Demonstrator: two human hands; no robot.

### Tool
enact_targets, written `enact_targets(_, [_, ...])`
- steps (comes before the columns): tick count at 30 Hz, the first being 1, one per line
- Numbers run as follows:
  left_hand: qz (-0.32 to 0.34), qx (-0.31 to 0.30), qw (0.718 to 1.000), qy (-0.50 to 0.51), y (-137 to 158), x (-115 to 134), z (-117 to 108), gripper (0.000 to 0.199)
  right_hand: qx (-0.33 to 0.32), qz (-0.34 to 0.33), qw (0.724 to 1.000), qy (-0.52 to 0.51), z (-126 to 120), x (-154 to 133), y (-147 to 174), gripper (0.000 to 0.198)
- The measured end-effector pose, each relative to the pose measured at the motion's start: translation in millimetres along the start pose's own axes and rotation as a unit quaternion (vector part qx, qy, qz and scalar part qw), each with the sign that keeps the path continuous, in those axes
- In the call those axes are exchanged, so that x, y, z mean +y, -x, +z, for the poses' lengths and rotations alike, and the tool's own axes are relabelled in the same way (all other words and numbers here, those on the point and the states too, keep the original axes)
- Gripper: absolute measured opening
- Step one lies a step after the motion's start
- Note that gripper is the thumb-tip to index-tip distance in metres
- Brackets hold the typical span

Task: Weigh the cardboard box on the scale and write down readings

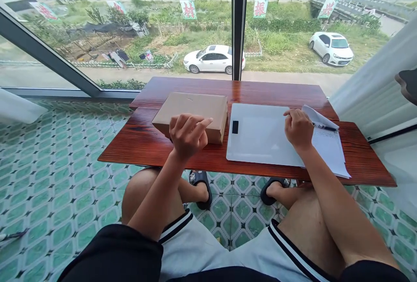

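Note:
My left hand hovers at the near side of a closed brown cardboard box. Its fingers are loosely bent and apart, and I see nothing in them. A flat pale grey panel with a small black rectangle near its left edge lies to the right of the box. Over the panel's right part is my right hand, knuckles up, fingers half bent and apart, with no visible object in them. Whether it touches the panel, I cannot tell. Beside it are white paper sheets, partly under the panel, with a dark pen on top.
All of this rests on a glossy red-brown wooden table standing over my knees. Large windows with a dark frame post are behind it. A white curtain hangs at the right. Green patterned tiles cover the floor.

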State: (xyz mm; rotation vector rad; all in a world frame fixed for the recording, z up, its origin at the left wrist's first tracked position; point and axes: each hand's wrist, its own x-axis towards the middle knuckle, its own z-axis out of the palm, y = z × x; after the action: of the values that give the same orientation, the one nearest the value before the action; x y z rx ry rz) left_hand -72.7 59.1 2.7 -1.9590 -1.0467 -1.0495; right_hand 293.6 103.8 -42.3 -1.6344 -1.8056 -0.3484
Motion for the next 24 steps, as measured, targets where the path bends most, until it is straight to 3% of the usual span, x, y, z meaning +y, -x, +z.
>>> enact_targets(5, [-0.024, 0.044, 0.999, 0.007, -8, -17, -10, 0.037, 0.033, -0.032, 0.998, -0.053, -12, -35, -5, 0.031])
enact_targets(8, [-0.105, 0.058, 0.993, 0.009, -13, -32, -19, 0.037, 0.021, -0.042, 0.988, -0.145, -21, -71, -6, 0.029])
enact_targets(11, [-0.201, 0.056, 0.978, 0.018, -15, -49, -27, 0.037, -0.048, -0.016, 0.959, -0.277, -26, -112, -5, 0.025])
enact_targets(13, [-0.253, 0.047, 0.966, 0.018, -13, -60, -29, 0.038, -0.101, 0.039, 0.92, -0.376, -25, -135, -3, 0.025])
enact_targets(17, [-0.346, -0.009, 0.937, 0.048, -4, -78, -26, 0.041, -0.143, 0.102, 0.885, -0.431, -13, -160, 6, 0.044])
enact_targets(24, [-0.471, -0.163, 0.863, 0.084, 12, -94, -20, 0.047, -0.265, 0.206, 0.81, -0.481, 13, -167, 20, 0.078])
